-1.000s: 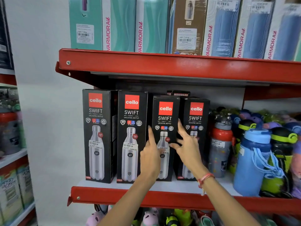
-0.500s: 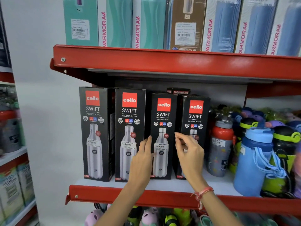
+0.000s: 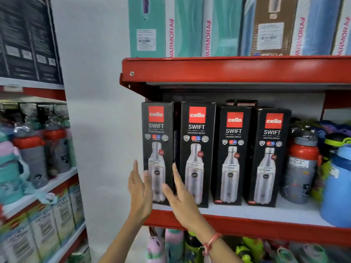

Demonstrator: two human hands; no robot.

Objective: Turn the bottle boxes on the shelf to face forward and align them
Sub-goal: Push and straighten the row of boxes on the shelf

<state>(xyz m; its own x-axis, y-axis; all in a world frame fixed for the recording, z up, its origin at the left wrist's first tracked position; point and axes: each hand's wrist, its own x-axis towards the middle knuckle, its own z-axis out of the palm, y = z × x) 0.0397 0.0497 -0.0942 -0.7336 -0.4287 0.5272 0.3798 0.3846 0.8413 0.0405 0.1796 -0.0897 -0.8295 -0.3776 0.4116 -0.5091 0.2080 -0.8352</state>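
Four tall black bottle boxes point(image 3: 214, 154) stand upright in a row at the left end of the red shelf point(image 3: 247, 226), printed fronts all facing out. The leftmost box point(image 3: 157, 149) sits between the two hands, its long axis vertical: the left hand point(image 3: 139, 192) is flat and spread just off its outer left edge, the right hand point(image 3: 180, 196) is spread at the seam with the second box point(image 3: 196, 152). Neither grips anything. The left hand seems nearer to that box. The cartons are smooth, sharp-cornered, matte card; rounded plastic bottles point(image 3: 302, 168) crowd the right.
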